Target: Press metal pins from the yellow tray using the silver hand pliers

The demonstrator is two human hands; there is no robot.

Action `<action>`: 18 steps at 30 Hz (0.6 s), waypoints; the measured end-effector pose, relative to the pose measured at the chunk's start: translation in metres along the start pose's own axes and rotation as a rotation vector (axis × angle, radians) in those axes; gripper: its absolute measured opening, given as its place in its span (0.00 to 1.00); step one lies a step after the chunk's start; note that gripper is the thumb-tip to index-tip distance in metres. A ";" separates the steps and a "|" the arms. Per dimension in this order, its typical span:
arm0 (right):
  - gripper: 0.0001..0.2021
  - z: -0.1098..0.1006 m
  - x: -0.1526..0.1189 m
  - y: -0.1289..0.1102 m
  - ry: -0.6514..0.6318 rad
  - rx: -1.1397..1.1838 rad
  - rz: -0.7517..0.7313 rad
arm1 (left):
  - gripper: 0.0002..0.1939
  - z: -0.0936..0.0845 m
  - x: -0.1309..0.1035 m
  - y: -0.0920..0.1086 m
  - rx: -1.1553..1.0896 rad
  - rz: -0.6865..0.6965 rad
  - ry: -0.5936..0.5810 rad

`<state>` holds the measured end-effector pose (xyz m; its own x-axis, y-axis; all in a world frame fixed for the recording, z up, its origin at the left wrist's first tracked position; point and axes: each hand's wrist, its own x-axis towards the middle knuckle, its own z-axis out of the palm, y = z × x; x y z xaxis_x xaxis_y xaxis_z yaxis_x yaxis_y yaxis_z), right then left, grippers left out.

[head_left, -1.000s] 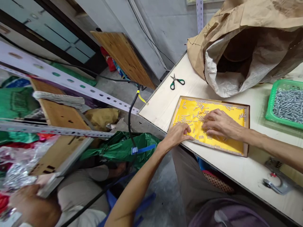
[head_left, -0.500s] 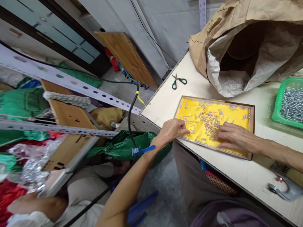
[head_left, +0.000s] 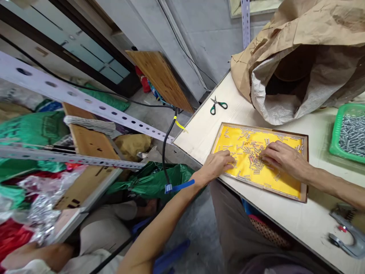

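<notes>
A shallow tray [head_left: 305, 167] with a yellow lining lies at the table's edge. Small silver ribbed metal pieces, like short springs, are scattered over it, with a denser pile [head_left: 256, 161] in the middle. My left hand [head_left: 218, 164] is over the tray's left end, its fingers curled together close to some loose pieces. On the right of the pile is my right hand [head_left: 285, 158], fingers bent and drawn together with the tips down at the pieces. Whatever either hand's fingertips hold is too small or hidden to make out.
A green basket [head_left: 334, 139] full of similar metal pieces stands right of the tray. Behind is a large open paper sack [head_left: 242, 72]. Green-handled scissors [head_left: 218, 104] lie at the back left, a grey metal tool [head_left: 349, 239] at the front right. Another person's leg [head_left: 105, 232] shows lower left.
My right hand has moved up and away from the tray's near edge, uncovering pieces there. My left hand's fingers have shifted slightly on the tray's left end. The whole view has tilted a little.
</notes>
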<state>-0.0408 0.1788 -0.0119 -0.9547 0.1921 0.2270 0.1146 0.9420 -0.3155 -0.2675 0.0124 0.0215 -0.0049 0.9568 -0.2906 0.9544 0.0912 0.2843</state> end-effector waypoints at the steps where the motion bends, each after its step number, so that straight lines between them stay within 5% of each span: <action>1: 0.17 0.001 -0.001 -0.001 -0.018 -0.030 0.045 | 0.06 0.001 0.000 0.001 0.007 0.020 -0.015; 7: 0.16 0.010 0.008 -0.003 -0.129 -0.298 0.459 | 0.07 0.012 0.002 -0.001 -0.037 -0.112 0.053; 14: 0.14 0.028 0.030 -0.033 -0.046 0.022 0.088 | 0.05 0.023 -0.001 -0.010 -0.233 -0.210 0.276; 18: 0.18 0.027 0.053 -0.027 -0.032 0.004 0.130 | 0.04 0.028 -0.005 -0.013 -0.325 -0.245 0.406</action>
<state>-0.1023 0.1565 -0.0160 -0.9403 0.3036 0.1541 0.2370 0.9086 -0.3438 -0.2718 -0.0014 -0.0062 -0.3896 0.9206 -0.0270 0.7704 0.3419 0.5381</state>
